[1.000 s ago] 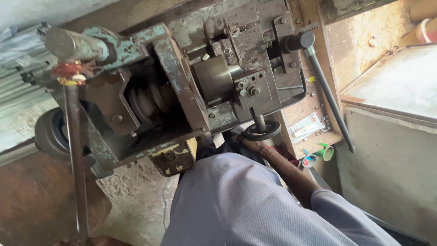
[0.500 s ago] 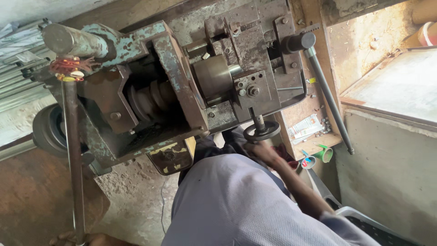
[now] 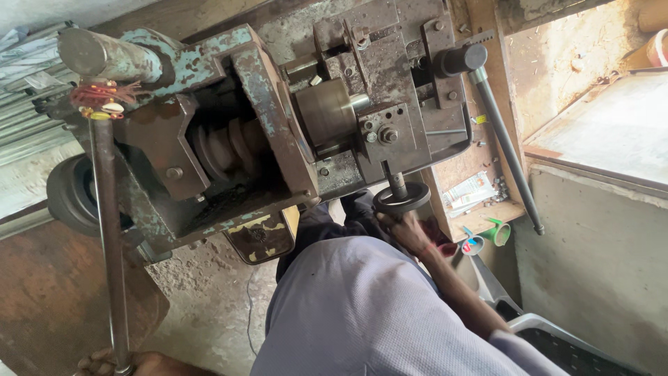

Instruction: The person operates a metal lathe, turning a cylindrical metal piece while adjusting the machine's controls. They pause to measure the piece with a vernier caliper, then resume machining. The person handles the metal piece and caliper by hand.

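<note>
An old rusty metal machine (image 3: 264,132) with flaking teal paint fills the middle of the view. Under its front block hangs a small black handwheel (image 3: 402,198) on a threaded stem. My right hand (image 3: 412,233) grips the lower rim of that wheel, my arm reaching in from the lower right. At the bottom left my left hand (image 3: 136,363) is closed around the lower end of a long steel lever rod (image 3: 104,230) that runs up to the machine's left side. My grey-clothed lap (image 3: 362,313) lies between the two hands.
A second long lever (image 3: 504,146) with a black knob slants down the right side. A wooden shelf (image 3: 487,216) holds a packet and small screws, with a green cup (image 3: 498,234) below it. A black pulley (image 3: 69,195) sits at the left and a white plastic seat (image 3: 557,334) at the bottom right.
The view has drifted slightly. My right hand stays on the handwheel, shifting a little around its rim. My left hand on the rod's end shows more plainly at the bottom edge.
</note>
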